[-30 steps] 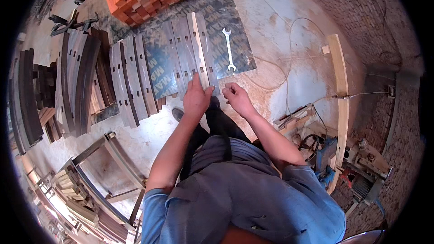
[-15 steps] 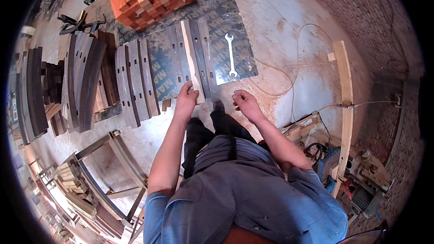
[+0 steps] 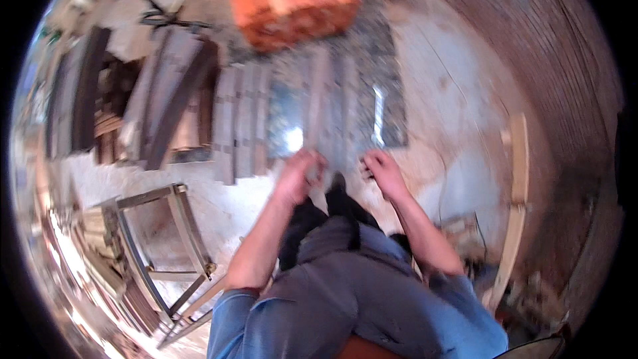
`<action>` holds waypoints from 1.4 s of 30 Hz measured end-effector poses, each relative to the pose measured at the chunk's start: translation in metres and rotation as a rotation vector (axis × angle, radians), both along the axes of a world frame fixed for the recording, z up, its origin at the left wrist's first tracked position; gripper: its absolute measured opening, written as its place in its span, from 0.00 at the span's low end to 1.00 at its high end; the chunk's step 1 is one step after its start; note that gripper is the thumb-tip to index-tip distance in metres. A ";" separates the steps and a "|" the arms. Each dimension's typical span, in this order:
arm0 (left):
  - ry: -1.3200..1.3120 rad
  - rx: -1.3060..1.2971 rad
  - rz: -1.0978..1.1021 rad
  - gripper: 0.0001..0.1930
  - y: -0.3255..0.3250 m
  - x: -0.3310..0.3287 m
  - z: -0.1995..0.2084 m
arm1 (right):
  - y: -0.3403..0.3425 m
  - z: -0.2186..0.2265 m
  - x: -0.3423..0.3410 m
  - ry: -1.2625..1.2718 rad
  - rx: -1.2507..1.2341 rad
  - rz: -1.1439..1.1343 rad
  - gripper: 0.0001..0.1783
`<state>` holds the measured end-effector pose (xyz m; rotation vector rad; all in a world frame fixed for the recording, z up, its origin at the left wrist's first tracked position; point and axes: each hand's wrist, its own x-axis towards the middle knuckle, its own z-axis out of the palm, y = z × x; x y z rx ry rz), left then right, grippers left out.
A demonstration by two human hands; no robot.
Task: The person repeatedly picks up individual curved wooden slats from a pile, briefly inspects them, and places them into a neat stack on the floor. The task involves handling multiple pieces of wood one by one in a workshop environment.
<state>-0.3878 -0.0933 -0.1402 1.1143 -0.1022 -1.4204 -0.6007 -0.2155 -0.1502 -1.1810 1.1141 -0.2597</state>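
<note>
Several slotted dark wooden slats [image 3: 318,100] lie side by side on a dark printed sheet ahead of me, blurred by motion. My left hand [image 3: 300,174] is at the near end of the leftmost of these slats. Its fingers are curled, but blur hides whether they touch or grip the wood. To the right of the slats, my right hand [image 3: 384,173] is closed, with a small dark spot at its fingertips that I cannot make out. An open-ended wrench [image 3: 379,117] lies on the sheet beyond it.
A stack of orange-red wooden bars [image 3: 292,6] stands at the far side. More slotted slats [image 3: 242,123] and curved boards [image 3: 174,86] lie to the left. A wooden frame [image 3: 189,229] is at lower left; an upright wooden post [image 3: 517,179] stands at right.
The view has swung, shifting the surroundings right in the picture. The slat with the pale edge, earlier at my left hand, no longer shows that edge. My hands are nearer each other.
</note>
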 end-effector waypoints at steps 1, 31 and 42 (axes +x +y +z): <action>0.078 0.001 -0.077 0.08 0.016 0.003 -0.018 | 0.002 0.010 0.011 -0.064 0.025 0.047 0.18; -1.999 0.744 0.490 0.18 0.214 0.404 0.320 | 0.025 0.069 0.138 -0.315 -0.008 -0.212 0.26; -1.651 0.922 0.218 0.34 0.225 0.558 0.269 | 0.020 0.013 0.041 -0.128 -0.027 -0.411 0.16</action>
